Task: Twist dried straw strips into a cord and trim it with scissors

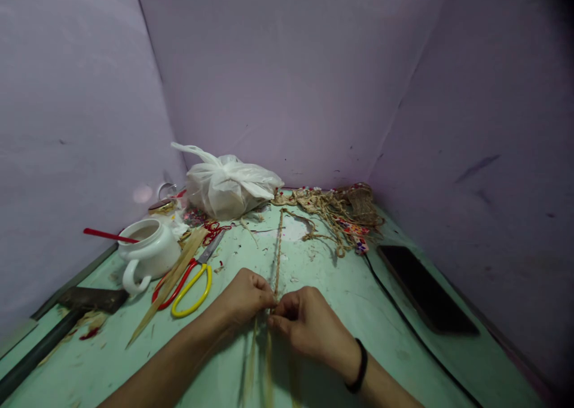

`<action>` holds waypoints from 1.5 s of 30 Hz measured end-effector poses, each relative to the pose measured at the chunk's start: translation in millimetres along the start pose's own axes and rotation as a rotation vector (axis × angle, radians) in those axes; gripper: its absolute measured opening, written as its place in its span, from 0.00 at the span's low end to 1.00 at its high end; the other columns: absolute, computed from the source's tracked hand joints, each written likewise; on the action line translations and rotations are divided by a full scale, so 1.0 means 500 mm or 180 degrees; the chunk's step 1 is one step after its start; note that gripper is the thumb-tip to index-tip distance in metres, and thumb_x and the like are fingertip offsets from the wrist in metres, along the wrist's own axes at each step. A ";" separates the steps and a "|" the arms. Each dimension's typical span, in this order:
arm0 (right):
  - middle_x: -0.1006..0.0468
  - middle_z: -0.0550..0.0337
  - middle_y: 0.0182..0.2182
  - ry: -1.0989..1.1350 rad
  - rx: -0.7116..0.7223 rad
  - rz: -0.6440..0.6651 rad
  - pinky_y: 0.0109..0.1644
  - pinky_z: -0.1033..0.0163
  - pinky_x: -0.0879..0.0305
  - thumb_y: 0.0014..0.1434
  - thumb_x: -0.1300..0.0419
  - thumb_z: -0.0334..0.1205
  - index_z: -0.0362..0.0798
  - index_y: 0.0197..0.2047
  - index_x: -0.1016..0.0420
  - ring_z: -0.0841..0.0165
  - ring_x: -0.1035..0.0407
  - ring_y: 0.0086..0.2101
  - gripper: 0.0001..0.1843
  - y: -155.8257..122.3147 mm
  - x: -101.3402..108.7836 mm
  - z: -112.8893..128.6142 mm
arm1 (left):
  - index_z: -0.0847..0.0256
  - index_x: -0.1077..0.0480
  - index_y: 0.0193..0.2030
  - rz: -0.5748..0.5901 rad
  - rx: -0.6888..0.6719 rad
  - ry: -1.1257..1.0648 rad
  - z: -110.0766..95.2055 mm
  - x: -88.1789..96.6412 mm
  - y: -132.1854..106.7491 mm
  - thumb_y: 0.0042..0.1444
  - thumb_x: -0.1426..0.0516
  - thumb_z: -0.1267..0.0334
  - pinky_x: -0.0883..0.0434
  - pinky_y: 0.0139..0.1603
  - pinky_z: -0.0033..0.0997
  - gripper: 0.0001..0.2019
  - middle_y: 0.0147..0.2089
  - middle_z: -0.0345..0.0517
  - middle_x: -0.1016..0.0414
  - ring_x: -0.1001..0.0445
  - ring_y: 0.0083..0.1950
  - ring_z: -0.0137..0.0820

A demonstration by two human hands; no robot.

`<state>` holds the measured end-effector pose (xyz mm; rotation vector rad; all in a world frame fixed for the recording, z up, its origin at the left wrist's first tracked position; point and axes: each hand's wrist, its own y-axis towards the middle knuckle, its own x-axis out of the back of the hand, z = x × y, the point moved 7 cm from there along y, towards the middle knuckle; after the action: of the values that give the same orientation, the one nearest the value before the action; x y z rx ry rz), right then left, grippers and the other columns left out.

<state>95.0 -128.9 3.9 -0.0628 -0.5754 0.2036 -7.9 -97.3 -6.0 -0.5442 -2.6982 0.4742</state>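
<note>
My left hand (pixel 244 295) and my right hand (pixel 309 324) meet at the middle of the pale green table (pixel 368 312), fingers pinched together on a thin jute cord (pixel 278 252). The braided cord runs straight away from my fingers toward the back of the table. Loose pale strands (pixel 268 366) trail from my hands toward me. A black band circles my right wrist (pixel 359 369).
A tangle of jute twine (pixel 336 213) lies at the back right, a tied white plastic bag (pixel 228 183) at the back. Left: scissors (pixel 191 279) with red and yellow handles, a white cup (pixel 147 252) holding a red stick, a dark tool (pixel 67 318). A black phone (pixel 424 288) and cable (pixel 403 318) lie right.
</note>
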 end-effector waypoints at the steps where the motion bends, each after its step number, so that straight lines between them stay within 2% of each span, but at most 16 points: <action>1: 0.35 0.63 0.12 0.0178 -0.0065 0.0013 0.19 0.68 0.54 0.42 0.43 0.39 0.44 0.15 0.33 0.75 0.45 0.17 0.10 0.006 0.009 -0.006 | 0.66 0.36 0.14 0.0025 0.0012 0.0009 0.001 0.001 0.001 0.31 0.47 0.69 0.55 0.17 0.23 0.02 0.10 0.33 0.46 0.51 0.15 0.19; 3: 0.34 0.62 0.14 0.0704 -0.0242 -0.0141 0.21 0.68 0.51 0.43 0.43 0.42 0.44 0.16 0.34 0.75 0.43 0.17 0.11 0.019 0.032 -0.018 | 0.66 0.36 0.15 0.0091 0.0057 0.0014 0.001 0.000 0.001 0.31 0.47 0.68 0.56 0.17 0.23 0.03 0.10 0.32 0.47 0.52 0.14 0.18; 5: 0.31 0.60 0.17 0.1428 -0.0540 -0.0142 0.23 0.68 0.46 0.44 0.43 0.42 0.44 0.19 0.34 0.74 0.40 0.18 0.10 0.028 0.035 -0.030 | 0.66 0.36 0.15 0.0104 0.0124 -0.0002 0.000 0.000 -0.001 0.31 0.47 0.67 0.55 0.16 0.23 0.03 0.09 0.32 0.47 0.52 0.13 0.18; 8: 0.31 0.62 0.17 0.2358 -0.0827 0.0370 0.24 0.68 0.44 0.41 0.41 0.41 0.44 0.21 0.35 0.75 0.38 0.18 0.10 0.028 -0.006 -0.028 | 0.65 0.36 0.15 0.0126 0.0138 -0.0185 0.000 -0.003 -0.002 0.30 0.47 0.67 0.54 0.16 0.23 0.03 0.10 0.34 0.45 0.51 0.13 0.19; 10: 0.34 0.64 0.14 0.2581 -0.0820 0.0648 0.22 0.68 0.45 0.40 0.40 0.42 0.44 0.21 0.37 0.76 0.40 0.16 0.12 0.023 -0.031 -0.020 | 0.65 0.37 0.14 0.0166 0.0114 -0.0311 0.003 -0.007 0.001 0.30 0.48 0.67 0.54 0.17 0.23 0.03 0.10 0.34 0.44 0.50 0.14 0.19; 14: 0.45 0.71 0.08 0.2151 -0.0734 0.0518 0.16 0.70 0.63 0.40 0.39 0.46 0.44 0.17 0.38 0.81 0.56 0.11 0.15 0.021 -0.032 -0.022 | 0.66 0.36 0.14 0.0249 -0.0009 -0.0194 0.006 -0.011 0.007 0.30 0.47 0.67 0.56 0.17 0.24 0.03 0.10 0.33 0.45 0.52 0.14 0.19; 17: 0.48 0.71 0.08 0.1929 -0.0676 0.0485 0.17 0.68 0.68 0.39 0.39 0.46 0.43 0.15 0.36 0.81 0.59 0.12 0.16 0.022 -0.021 -0.021 | 0.67 0.33 0.15 0.0358 -0.0122 -0.0123 -0.001 -0.012 0.006 0.31 0.48 0.67 0.54 0.18 0.24 0.05 0.11 0.35 0.43 0.51 0.15 0.19; 21: 0.45 0.70 0.09 0.2000 -0.0642 0.0405 0.19 0.67 0.67 0.38 0.39 0.42 0.42 0.15 0.34 0.81 0.57 0.13 0.12 0.022 -0.012 -0.015 | 0.67 0.32 0.17 0.0408 -0.0150 -0.0059 -0.003 -0.009 0.004 0.32 0.48 0.67 0.55 0.18 0.24 0.06 0.11 0.35 0.43 0.51 0.15 0.19; 26: 0.40 0.68 0.11 0.2065 -0.0662 0.0186 0.19 0.68 0.62 0.35 0.38 0.37 0.42 0.16 0.34 0.80 0.52 0.15 0.09 0.025 -0.009 -0.025 | 0.66 0.35 0.16 0.0379 -0.0212 0.0308 -0.005 -0.002 0.003 0.33 0.49 0.68 0.56 0.18 0.24 0.04 0.11 0.33 0.48 0.52 0.16 0.19; 29: 0.42 0.69 0.11 0.2057 -0.0713 0.0193 0.19 0.68 0.61 0.36 0.38 0.38 0.43 0.15 0.37 0.80 0.52 0.14 0.11 0.027 -0.011 -0.036 | 0.66 0.35 0.18 0.0586 -0.0316 0.0468 -0.016 -0.006 -0.004 0.36 0.49 0.66 0.54 0.18 0.23 0.05 0.13 0.33 0.48 0.52 0.16 0.19; 32: 0.43 0.69 0.10 0.1927 -0.0697 0.0211 0.19 0.69 0.62 0.38 0.40 0.37 0.43 0.15 0.37 0.81 0.54 0.14 0.10 0.030 -0.012 -0.042 | 0.67 0.32 0.22 0.0785 -0.0359 0.0636 -0.020 -0.012 -0.013 0.37 0.46 0.64 0.49 0.20 0.22 0.07 0.15 0.34 0.43 0.47 0.18 0.20; 35: 0.42 0.69 0.10 0.1781 -0.0580 0.0161 0.19 0.69 0.62 0.38 0.41 0.36 0.43 0.15 0.37 0.80 0.54 0.14 0.09 0.034 -0.011 -0.044 | 0.68 0.32 0.22 0.0673 -0.0501 0.1008 -0.022 -0.015 -0.017 0.36 0.45 0.64 0.47 0.22 0.22 0.08 0.18 0.35 0.41 0.45 0.21 0.21; 38: 0.44 0.69 0.10 0.1699 -0.0502 0.0161 0.19 0.69 0.61 0.38 0.41 0.36 0.43 0.14 0.38 0.80 0.53 0.15 0.09 0.036 -0.013 -0.046 | 0.68 0.32 0.20 0.0468 -0.0648 0.1303 -0.025 -0.013 -0.017 0.37 0.49 0.67 0.48 0.21 0.23 0.07 0.17 0.36 0.43 0.47 0.21 0.21; 41: 0.46 0.70 0.10 0.1602 -0.0461 0.0259 0.18 0.69 0.63 0.40 0.41 0.36 0.44 0.15 0.38 0.80 0.55 0.14 0.10 0.035 -0.012 -0.044 | 0.67 0.33 0.20 0.0563 -0.0641 0.1210 -0.026 -0.013 -0.018 0.37 0.51 0.68 0.48 0.21 0.22 0.07 0.17 0.36 0.43 0.47 0.21 0.22; 45: 0.45 0.70 0.11 0.1507 -0.0419 0.0331 0.19 0.68 0.62 0.41 0.42 0.36 0.44 0.15 0.38 0.80 0.55 0.15 0.09 0.034 -0.008 -0.037 | 0.66 0.33 0.21 0.0707 -0.0619 0.1022 -0.028 -0.006 -0.017 0.38 0.50 0.67 0.47 0.21 0.22 0.07 0.17 0.35 0.43 0.46 0.21 0.21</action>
<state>99.1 -113.2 -15.7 -0.2616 -0.1126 0.2422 -2.1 -102.4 8.9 -0.8978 -2.3984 0.1606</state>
